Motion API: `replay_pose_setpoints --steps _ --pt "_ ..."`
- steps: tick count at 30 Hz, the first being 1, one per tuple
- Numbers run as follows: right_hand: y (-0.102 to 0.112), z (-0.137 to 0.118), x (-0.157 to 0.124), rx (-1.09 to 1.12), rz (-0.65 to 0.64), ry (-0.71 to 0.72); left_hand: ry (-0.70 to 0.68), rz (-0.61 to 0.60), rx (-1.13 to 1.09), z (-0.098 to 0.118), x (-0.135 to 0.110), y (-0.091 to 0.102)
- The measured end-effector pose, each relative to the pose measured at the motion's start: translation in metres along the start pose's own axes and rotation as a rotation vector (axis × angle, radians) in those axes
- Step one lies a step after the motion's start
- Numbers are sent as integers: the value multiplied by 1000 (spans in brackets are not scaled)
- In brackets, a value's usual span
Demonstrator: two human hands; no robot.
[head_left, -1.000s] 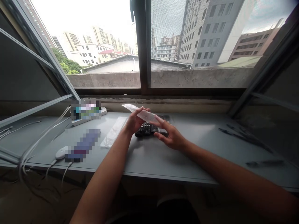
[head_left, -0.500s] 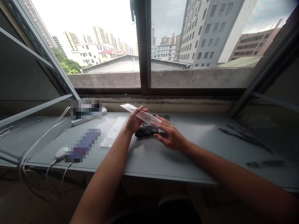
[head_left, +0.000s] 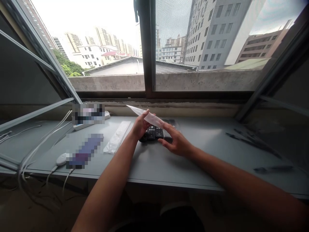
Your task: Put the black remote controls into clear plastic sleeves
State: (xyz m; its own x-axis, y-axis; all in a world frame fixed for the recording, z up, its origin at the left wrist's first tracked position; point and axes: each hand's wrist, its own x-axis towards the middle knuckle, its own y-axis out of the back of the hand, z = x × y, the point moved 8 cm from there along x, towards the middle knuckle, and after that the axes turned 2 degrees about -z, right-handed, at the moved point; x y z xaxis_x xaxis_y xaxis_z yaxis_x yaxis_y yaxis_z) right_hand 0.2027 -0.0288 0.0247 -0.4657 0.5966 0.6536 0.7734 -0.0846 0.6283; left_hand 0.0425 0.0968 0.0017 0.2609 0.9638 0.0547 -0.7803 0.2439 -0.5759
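Grey bench (head_left: 205,154) under a wide window (head_left: 147,48), tower blocks outside; head view only. Left hand (head_left: 140,126), centre of frame: grip closed on a clear plastic sleeve (head_left: 151,118), thumb and fingers pinching it near its middle. The sleeve is off the bench and tilted, its far end pointing to the upper left and its near end sloping down to the right. Right hand (head_left: 177,143), just right of centre: fingers stretched toward the sleeve's lower end and touching it. Whether this grip is closed on the sleeve cannot be told, as the fingertips overlap the plastic. Black remote (head_left: 152,132) lies flat on the bench directly under the sleeve, between the two hands. Second clear sleeve (head_left: 117,137) lies flat, left of the left wrist. White mouse (head_left: 61,158) at lower left near the bench edge, with white cables (head_left: 41,145) trailing off the left side. Two blurred patches left of centre, contents unreadable.
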Motion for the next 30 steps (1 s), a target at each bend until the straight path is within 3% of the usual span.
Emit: replay_pose_setpoints --steps 6,10,16,25,30 --pt "20 0 0 -35 161 3 -22 235 -158 10 6 35" --pt "-3 11 -2 -139 -13 55 -5 301 -229 12 6 47" --pt "-26 29 -8 -273 -202 1 0 327 -255 12 2 44" --pt "-31 25 -9 -313 -258 60 -18 326 -280 15 -3 36" --pt "-23 18 -3 -251 -187 113 -16 327 -291 15 -2 36"
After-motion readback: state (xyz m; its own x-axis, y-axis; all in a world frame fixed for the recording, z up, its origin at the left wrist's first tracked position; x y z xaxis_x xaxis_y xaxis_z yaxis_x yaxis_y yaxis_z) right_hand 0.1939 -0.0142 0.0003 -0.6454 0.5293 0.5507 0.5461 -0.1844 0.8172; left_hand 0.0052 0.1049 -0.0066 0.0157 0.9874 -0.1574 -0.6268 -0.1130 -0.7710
